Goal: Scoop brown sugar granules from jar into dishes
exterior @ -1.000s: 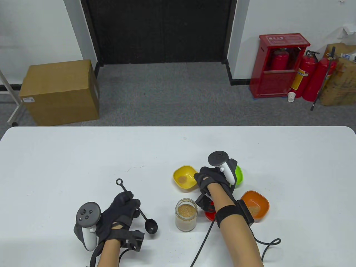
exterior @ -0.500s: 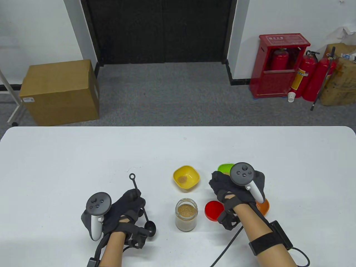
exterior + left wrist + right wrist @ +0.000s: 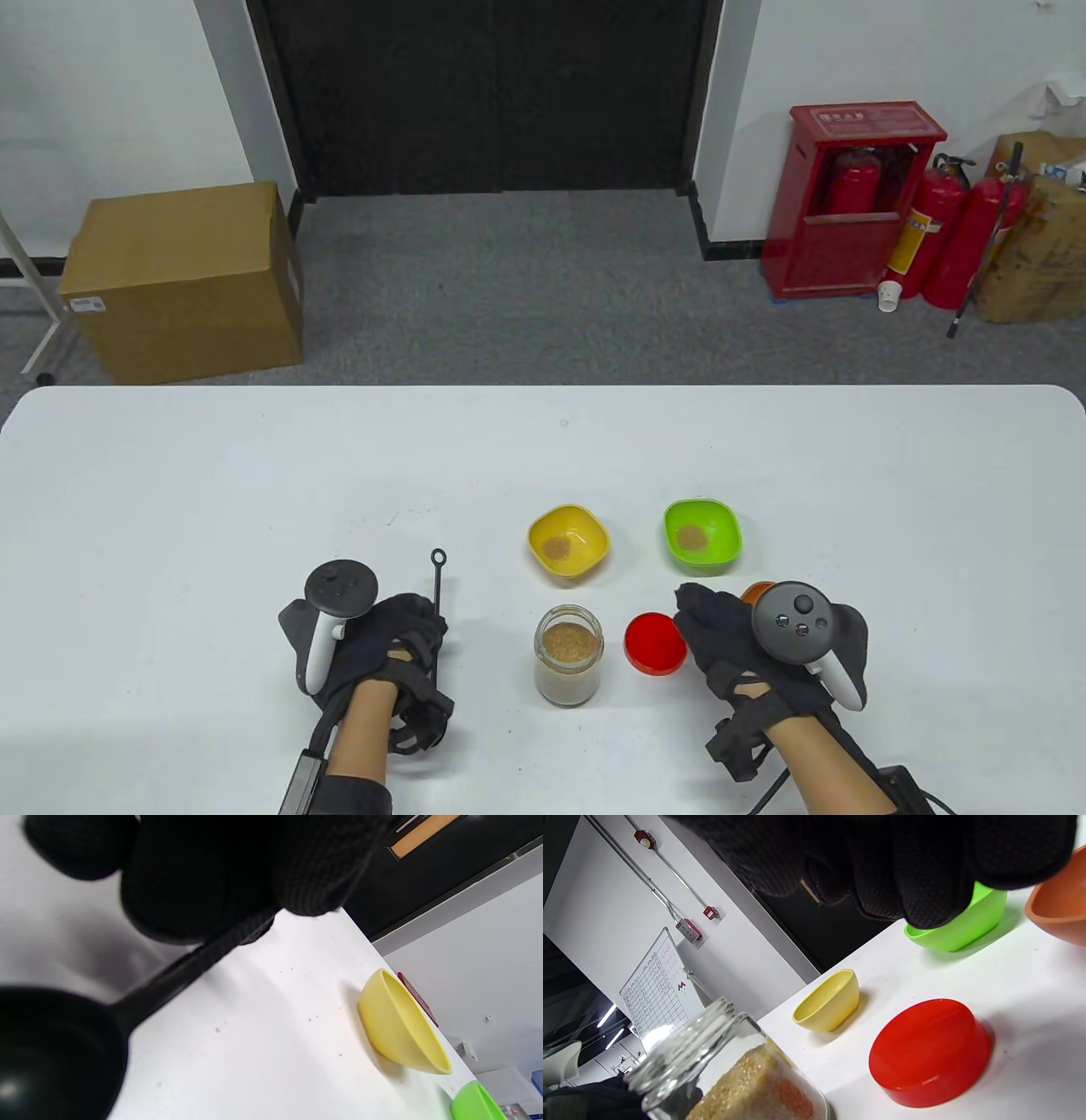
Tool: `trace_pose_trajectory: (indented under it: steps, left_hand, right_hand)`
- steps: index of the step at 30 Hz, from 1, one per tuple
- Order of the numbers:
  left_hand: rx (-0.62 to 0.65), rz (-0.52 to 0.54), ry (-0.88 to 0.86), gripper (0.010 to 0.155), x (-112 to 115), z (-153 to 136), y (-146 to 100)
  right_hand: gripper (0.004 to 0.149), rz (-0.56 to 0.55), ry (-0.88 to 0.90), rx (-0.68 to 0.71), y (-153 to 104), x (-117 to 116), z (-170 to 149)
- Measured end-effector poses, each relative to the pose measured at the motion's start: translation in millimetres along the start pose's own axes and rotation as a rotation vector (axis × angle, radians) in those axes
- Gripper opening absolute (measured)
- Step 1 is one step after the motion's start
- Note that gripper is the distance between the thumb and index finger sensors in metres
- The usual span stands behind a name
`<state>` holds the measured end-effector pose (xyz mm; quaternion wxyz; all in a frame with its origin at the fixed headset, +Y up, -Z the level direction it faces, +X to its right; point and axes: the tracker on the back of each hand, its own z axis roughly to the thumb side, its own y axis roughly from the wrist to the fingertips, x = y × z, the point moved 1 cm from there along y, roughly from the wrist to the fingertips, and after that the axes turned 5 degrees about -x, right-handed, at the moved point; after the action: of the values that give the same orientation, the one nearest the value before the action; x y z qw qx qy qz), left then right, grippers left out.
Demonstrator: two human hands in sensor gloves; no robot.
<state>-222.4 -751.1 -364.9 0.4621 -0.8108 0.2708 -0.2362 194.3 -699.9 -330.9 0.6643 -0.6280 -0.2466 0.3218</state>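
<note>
Both hands have pulled near: left hand (image 3: 382, 649) grips the light, stiff scoop (image 3: 438, 586) mid-handle, right hand (image 3: 747, 654) hangs relaxed, empty, right of the fragile open jar (image 3: 568, 654), best held round its body.

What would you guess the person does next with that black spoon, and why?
Probably the left hand carries the black spoon over to the open jar and dips in. The spoon's bowl looks empty, the jar's red lid lies off beside it, and the yellow dish and green dish hold only small heaps of sugar.
</note>
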Motion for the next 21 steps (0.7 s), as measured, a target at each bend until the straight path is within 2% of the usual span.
trace_pose_trajectory:
  steps: [7,12,21]
  left_hand:
    - [-0.009,0.028,0.070,0.047,7.0,-3.9,2.2]
    - [-0.045,0.012,0.185,0.047,13.3,-9.0,4.9]
    - [-0.042,0.053,0.292,0.050,15.9,-2.0,-0.7]
  right_hand:
    - [0.049,0.006,-0.024,0.003,-2.1,-6.0,-4.3]
    - [0.048,0.002,-0.035,-0.005,-0.5,-9.4,-8.3]
    - [0.049,0.005,-0.057,-0.016,1.1,-13.8,-10.8]
